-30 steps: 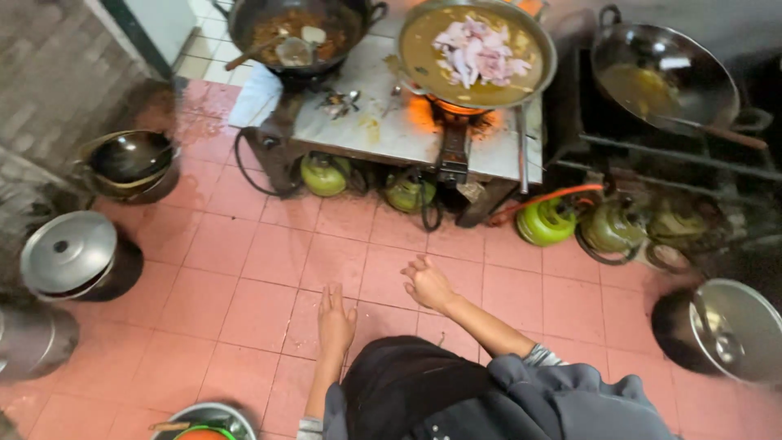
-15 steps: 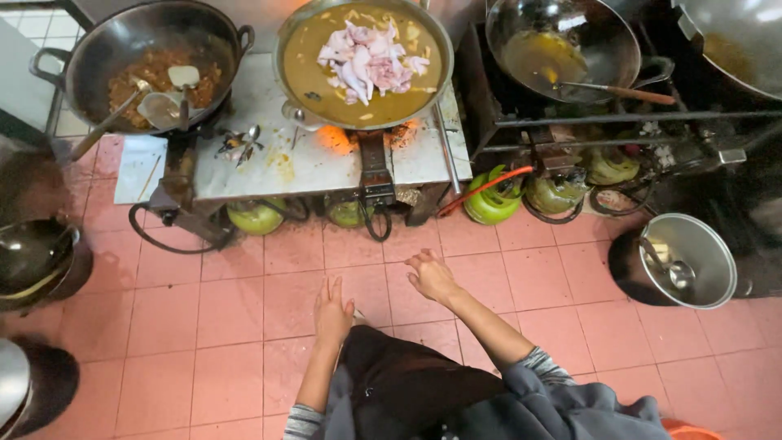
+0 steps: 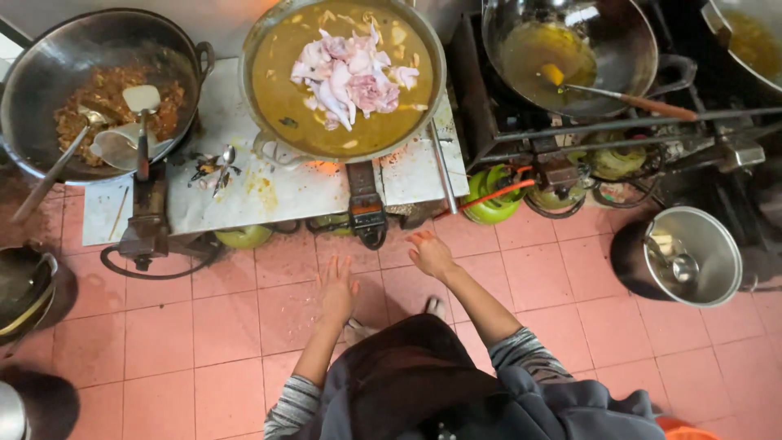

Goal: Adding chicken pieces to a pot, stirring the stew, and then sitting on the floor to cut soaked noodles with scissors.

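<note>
both hands have come closer to the stove since half a second ago, and the big pan now sits straight ahead of them. the left hand point(image 3: 337, 285) hangs open, fingers spread, grasping nothing, above the pink tiled floor point(image 3: 244, 342). the right hand point(image 3: 430, 254) is open too, loosely curled and empty, just below the stove front point(image 3: 366, 213). directly beyond both hands, the wide pan of yellow curry point(image 3: 342, 77) holds pale raw meat. a green gas canister point(image 3: 490, 204) sits just right of the right hand.
</note>
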